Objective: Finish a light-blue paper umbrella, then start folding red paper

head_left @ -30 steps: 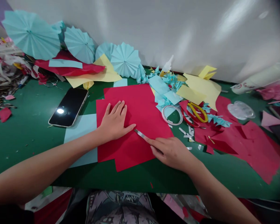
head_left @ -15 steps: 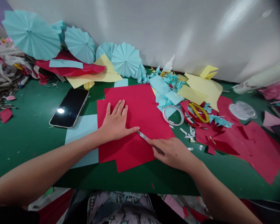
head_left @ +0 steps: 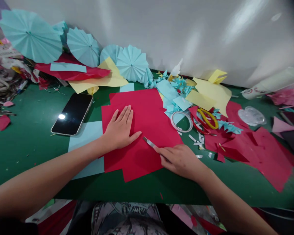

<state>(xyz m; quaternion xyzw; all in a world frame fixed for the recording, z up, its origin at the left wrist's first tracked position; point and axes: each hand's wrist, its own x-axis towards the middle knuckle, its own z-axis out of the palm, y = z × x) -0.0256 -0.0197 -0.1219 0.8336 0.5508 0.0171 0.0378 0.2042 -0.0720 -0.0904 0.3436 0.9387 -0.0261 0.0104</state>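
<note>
Red paper [head_left: 152, 111] lies before me on the green table, its stepped edges looking like overlapping sheets. My left hand [head_left: 120, 129] rests flat on its left part, fingers stretched out and thumb pointing right. My right hand [head_left: 178, 160] is closed around a craft knife [head_left: 150, 143], whose blade points up and left over the middle of the red paper. A small gap separates the blade's tip from my left thumb. Whether the blade touches the paper I cannot tell. Light blue paper [head_left: 87, 138] sticks out from under the red paper on the left.
A phone [head_left: 73, 114] lies to the left. Pleated blue paper rosettes [head_left: 132, 63] lean along the wall. Right of the red paper are a tape roll [head_left: 171, 121], scissors with yellow and red handles [head_left: 208, 119] and red scraps [head_left: 267, 153]. A glue bottle [head_left: 177, 68] stands behind.
My left thumb has drawn back slightly to the left, away from the blade's tip. My right hand keeps the knife in nearly the same place. The view has shifted a little.
</note>
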